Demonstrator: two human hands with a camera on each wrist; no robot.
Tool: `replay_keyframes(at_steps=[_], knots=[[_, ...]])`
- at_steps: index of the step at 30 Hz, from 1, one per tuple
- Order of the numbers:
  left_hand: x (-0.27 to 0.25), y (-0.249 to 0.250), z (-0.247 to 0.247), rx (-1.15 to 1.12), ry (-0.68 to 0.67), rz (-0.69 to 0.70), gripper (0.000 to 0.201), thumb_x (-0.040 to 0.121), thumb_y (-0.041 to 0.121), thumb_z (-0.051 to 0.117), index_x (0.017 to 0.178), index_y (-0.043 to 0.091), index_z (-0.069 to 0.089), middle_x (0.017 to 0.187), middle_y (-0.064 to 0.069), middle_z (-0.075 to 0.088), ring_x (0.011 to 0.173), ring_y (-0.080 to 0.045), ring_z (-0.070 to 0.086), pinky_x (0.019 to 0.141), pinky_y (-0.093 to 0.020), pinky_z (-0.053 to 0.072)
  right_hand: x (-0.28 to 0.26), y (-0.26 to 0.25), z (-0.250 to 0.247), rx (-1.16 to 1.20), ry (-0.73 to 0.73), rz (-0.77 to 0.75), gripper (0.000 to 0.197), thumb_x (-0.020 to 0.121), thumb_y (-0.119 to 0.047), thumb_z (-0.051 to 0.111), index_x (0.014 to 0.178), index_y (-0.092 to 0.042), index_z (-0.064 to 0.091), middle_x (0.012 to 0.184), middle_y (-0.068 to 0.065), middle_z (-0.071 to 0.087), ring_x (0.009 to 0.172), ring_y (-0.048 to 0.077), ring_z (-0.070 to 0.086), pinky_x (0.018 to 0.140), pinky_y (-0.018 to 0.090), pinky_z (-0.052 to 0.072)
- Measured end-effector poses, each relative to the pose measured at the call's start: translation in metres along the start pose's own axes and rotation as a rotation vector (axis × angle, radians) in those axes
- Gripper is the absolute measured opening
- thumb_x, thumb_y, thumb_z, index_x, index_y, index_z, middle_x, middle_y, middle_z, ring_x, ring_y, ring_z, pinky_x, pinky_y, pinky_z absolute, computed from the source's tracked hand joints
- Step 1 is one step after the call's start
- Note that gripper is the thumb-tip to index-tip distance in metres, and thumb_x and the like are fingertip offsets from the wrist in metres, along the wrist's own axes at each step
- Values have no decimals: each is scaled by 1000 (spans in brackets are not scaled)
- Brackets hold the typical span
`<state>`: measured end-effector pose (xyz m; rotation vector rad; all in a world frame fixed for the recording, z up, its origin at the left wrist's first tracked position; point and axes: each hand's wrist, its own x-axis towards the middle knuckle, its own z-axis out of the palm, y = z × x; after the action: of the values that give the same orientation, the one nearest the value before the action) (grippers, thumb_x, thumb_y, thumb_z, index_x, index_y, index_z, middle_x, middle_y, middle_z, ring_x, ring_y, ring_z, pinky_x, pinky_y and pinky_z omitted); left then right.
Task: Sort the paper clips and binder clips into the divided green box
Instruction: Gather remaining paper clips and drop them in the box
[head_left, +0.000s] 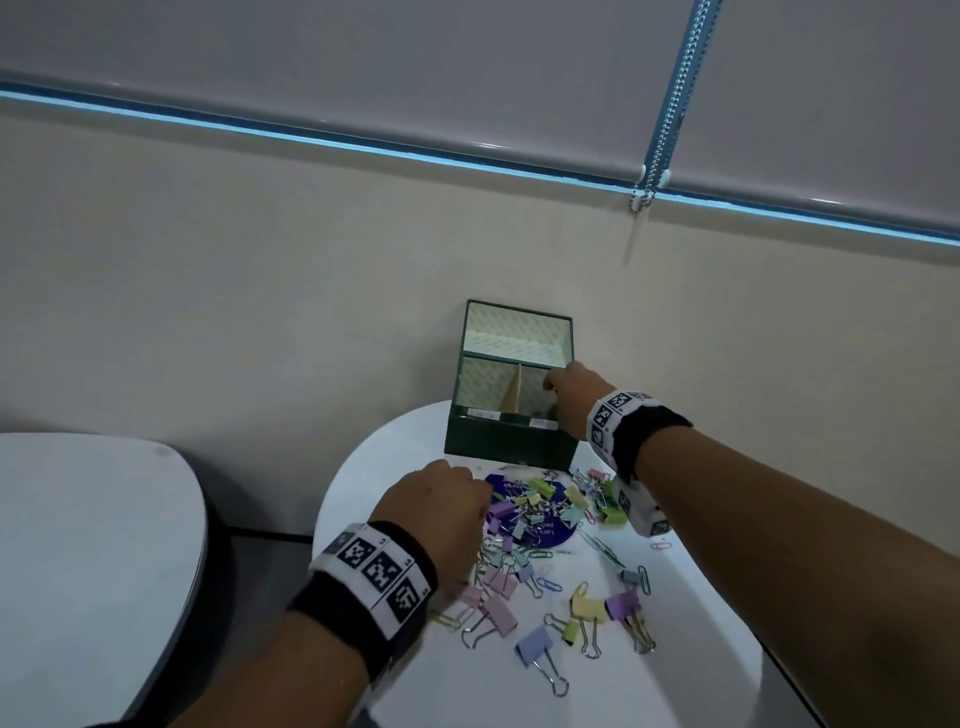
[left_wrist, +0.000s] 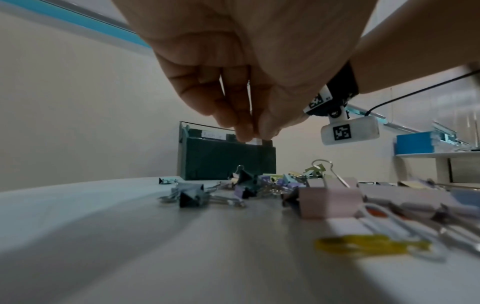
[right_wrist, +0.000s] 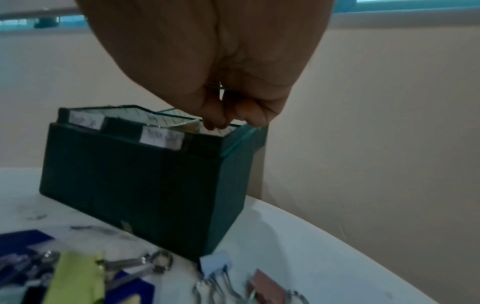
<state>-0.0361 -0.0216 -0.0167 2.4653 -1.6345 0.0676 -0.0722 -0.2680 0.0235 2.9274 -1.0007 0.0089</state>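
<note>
Inside, green box (head_left: 511, 447) contents unclear.

Divided green box (head_left: 511, 441) stands upright at far edge of round white surface (head_left: 675, 623), open top, tan divider, two white labels on front rim. Pastel binder clips (head_left: 501, 610) and coloured paper clips (head_left: 644, 578) lie scattered, mixed, from just in front of the box to mid-surface; densest heap nearest the box.

We see two white labels (right_wrist: 161, 137) on green box (right_wrist: 130, 185), writing too blurred, dark blue card (head_left: 540, 512) print unreadable
</note>
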Motion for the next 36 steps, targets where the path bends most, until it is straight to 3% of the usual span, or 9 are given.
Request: replay_keyframes(at_steps=[4, 8, 12, 15, 20, 24, 29, 33, 36], knots=[[-2, -3, 1, -60, -13, -16, 17, 98, 25, 47, 97, 27, 64, 98, 3, 61, 91, -16, 50, 73, -27, 38, -3, -10, -5, -109, -59, -66, 49, 91, 2, 51, 138, -10, 51, 132, 16, 57, 116, 34, 60, 92, 38, 55], [-3, -3, 1, -114, -85, -9, 15, 97, 27, 50, 90, 30, 63, 93, 7, 61, 88, -14, 53, 76, -29, 47, -15, -6, -14, 43, -41, -70, 60, 88, 8, 53, 143, -15, 49, 140, 14, 51, 123, 32, 56, 98, 39, 52], [-13, -1, -1, -156, -207, 46, 12, 90, 30, 54, 91, 31, 66, 89, 11, 65, 83, -12, 59, 79, -32, 54, -50, 1, -17, 194, 71, -117, 29, 87, 2, 50, 105, -17, 63, 110, 5, 63, 101, 26, 63, 86, 35, 55], [-23, -4, 3, -177, -237, 89, 15, 88, 38, 59, 101, 37, 65, 91, 16, 63, 85, -9, 58, 80, -29, 52, -92, 15, 0, 109, -177, -212, 21, 88, -4, 51, 89, -22, 62, 92, -4, 66, 87, 17, 63, 79, 30, 55], [-28, 1, 7, -130, -280, 135, 40, 88, 49, 63, 128, 48, 57, 100, 18, 47, 101, -7, 48, 87, -25, 41, -140, 52, 26, -30, -388, -211, 35, 82, -3, 48, 96, -33, 59, 101, -9, 61, 94, 16, 58, 84, 30, 53], [-22, 9, 5, -80, -263, 107, 35, 93, 51, 56, 128, 49, 57, 100, 14, 43, 108, -11, 49, 89, -30, 43, -153, 75, 40, 56, -378, -161, 41, 83, -4, 54, 112, -33, 61, 106, -13, 60, 88, 8, 57, 76, 23, 51], [-5, 25, 9, -65, -198, 78, 37, 93, 57, 53, 128, 44, 57, 116, 10, 49, 118, -13, 45, 95, -35, 44, -151, 76, 52, 127, -250, -119, 9, 85, -17, 59, 86, -19, 67, 82, -7, 64, 74, 11, 55, 59, 18, 41], [7, 47, 14, -36, -258, 145, 46, 91, 62, 54, 134, 45, 55, 120, 7, 46, 120, -13, 40, 94, -32, 41, -148, 76, 59, 263, -204, -61, 13, 76, -11, 55, 83, -17, 64, 87, -3, 69, 75, 15, 58, 72, 30, 55], [13, 55, 21, 32, -315, 132, 54, 85, 68, 56, 131, 41, 59, 122, 6, 45, 120, -14, 40, 99, -36, 42, -147, 77, 60, 352, -247, -43, 23, 69, -9, 59, 86, -24, 64, 89, -14, 66, 79, 11, 59, 72, 26, 54]])
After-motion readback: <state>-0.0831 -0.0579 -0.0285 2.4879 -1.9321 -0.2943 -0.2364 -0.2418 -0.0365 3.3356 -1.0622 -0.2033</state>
